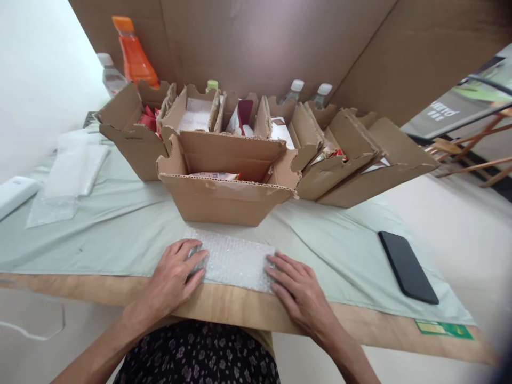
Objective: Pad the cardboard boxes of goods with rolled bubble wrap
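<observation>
A flat, folded piece of clear bubble wrap [236, 261] lies near the table's front edge, in front of a cardboard box. My left hand [176, 269] rests at its left end, fingers apart and slightly bent, with the fingertips on the wrap. At the right end, my right hand [298, 285] lies with its fingers stretched out and spread, the tips touching the wrap's edge. Neither hand is closed around anything. Just beyond the wrap stands the open cardboard box [224, 200], with a packet [216, 176] partly visible inside.
Several open cardboard boxes [124, 136] with packets stand behind. An orange bottle [138, 58] and clear bottles [295, 89] rise at the back. More bubble wrap [66, 170] and a white object [16, 192] lie left. A black phone [408, 266] lies right.
</observation>
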Demonstrator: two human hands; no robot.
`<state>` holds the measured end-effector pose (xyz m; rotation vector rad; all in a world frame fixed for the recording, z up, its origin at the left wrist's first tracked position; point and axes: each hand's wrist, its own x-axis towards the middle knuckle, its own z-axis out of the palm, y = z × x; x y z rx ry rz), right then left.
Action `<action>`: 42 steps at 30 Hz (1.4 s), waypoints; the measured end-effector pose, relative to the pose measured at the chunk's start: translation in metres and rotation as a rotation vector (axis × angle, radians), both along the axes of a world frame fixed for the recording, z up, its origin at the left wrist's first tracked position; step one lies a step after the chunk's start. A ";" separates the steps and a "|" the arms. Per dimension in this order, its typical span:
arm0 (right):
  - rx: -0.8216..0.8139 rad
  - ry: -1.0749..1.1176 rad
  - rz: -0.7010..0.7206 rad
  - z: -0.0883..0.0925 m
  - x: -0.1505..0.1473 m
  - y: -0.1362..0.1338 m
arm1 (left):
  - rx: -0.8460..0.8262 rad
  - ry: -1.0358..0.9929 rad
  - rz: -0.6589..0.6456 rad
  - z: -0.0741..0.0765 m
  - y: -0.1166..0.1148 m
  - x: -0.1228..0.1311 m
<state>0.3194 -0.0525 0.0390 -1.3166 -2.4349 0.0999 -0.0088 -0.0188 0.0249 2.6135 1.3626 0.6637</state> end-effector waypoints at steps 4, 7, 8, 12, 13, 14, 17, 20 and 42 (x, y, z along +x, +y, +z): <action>0.166 0.022 -0.162 0.009 0.042 -0.016 | 0.004 -0.041 -0.005 0.009 -0.005 -0.003; 0.194 0.068 -0.135 0.018 0.028 -0.005 | 0.037 -0.091 0.024 0.018 -0.005 0.003; 0.188 0.077 -0.109 0.019 0.017 0.003 | 0.047 -0.106 0.023 0.020 -0.005 0.004; 0.118 0.034 -0.033 0.014 -0.019 0.039 | 0.035 -0.105 0.000 0.012 -0.001 0.005; 0.108 0.011 -0.030 0.011 -0.023 0.045 | 0.023 -0.094 0.000 0.008 0.000 0.004; 0.101 -0.012 -0.034 0.007 -0.024 0.049 | 0.011 -0.084 0.001 0.003 0.001 0.002; 0.104 -0.047 -0.060 -0.005 -0.019 0.052 | 0.007 -0.072 0.006 -0.008 0.001 -0.002; 0.122 -0.006 -0.075 -0.012 -0.013 0.044 | 0.055 -0.084 -0.016 -0.010 0.002 -0.005; -0.421 0.531 -0.211 0.009 -0.014 -0.042 | -0.018 -0.260 0.110 0.031 -0.002 0.020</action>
